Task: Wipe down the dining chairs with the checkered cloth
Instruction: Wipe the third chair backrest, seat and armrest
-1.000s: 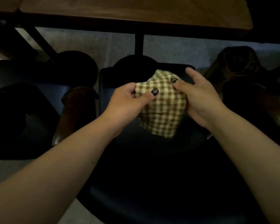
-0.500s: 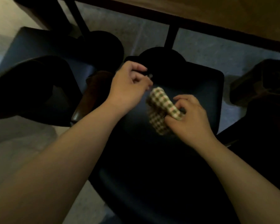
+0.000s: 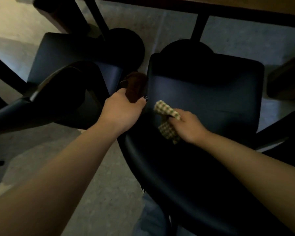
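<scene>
Right hand (image 3: 188,124) bunches the soft, light checkered cloth (image 3: 167,123) on the chair seat (image 3: 211,103); left hand (image 3: 121,113) grips the brown armrest (image 3: 134,87).

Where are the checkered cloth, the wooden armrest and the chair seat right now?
checkered cloth (image 3: 167,109): head view, on the upper fold beside the right hand.
wooden armrest (image 3: 134,87): head view, on its brown top above the left hand.
chair seat (image 3: 211,99): head view, on bare dark upholstery.
</scene>
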Action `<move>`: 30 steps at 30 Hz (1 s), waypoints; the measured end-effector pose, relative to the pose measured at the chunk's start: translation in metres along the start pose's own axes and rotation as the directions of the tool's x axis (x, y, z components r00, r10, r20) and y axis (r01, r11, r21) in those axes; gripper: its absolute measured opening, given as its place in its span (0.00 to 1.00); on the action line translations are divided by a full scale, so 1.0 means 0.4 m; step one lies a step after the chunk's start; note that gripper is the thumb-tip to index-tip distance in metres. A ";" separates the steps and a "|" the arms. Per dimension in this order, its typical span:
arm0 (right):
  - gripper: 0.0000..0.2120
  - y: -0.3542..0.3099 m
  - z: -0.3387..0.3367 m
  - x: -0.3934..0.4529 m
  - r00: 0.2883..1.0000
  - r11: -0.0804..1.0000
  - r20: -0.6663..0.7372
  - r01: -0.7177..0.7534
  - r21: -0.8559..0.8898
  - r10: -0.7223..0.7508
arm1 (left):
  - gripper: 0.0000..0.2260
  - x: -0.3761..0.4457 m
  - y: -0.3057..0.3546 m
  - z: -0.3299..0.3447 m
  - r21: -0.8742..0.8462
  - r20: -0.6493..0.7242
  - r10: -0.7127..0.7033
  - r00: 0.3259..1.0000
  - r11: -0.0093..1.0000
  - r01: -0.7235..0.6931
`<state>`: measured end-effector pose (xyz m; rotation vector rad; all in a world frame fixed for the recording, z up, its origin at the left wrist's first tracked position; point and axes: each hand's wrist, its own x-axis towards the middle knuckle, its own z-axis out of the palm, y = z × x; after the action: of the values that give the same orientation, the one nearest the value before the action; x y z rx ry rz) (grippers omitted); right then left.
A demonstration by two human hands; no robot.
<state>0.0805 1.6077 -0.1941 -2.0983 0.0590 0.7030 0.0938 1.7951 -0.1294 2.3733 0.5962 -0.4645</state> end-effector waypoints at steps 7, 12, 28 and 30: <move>0.11 -0.047 0.120 0.040 0.991 0.983 0.106 -0.097 0.158 0.081 | 0.11 0.001 0.003 -0.001 0.102 -0.065 0.076 0.995 0.992 -0.069; 0.14 -0.069 0.085 -0.050 0.996 0.992 0.037 0.079 0.100 -0.083 | 0.10 0.001 0.003 -0.002 0.081 -0.053 0.055 0.997 0.995 -0.051; 0.19 -0.156 0.074 -0.101 0.999 0.989 -0.040 -0.014 0.150 0.021 | 0.11 0.010 -0.001 0.001 0.066 -0.031 0.063 0.998 0.996 -0.061; 0.18 -0.203 0.074 -0.166 0.996 0.992 -0.066 0.070 0.109 -0.063 | 0.11 0.013 -0.002 0.002 0.054 -0.041 0.059 0.997 0.997 -0.057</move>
<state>0.0352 1.6650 -0.1133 -2.0056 0.0614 0.5813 0.0977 1.7966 -0.1328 2.4489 0.5388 -0.4093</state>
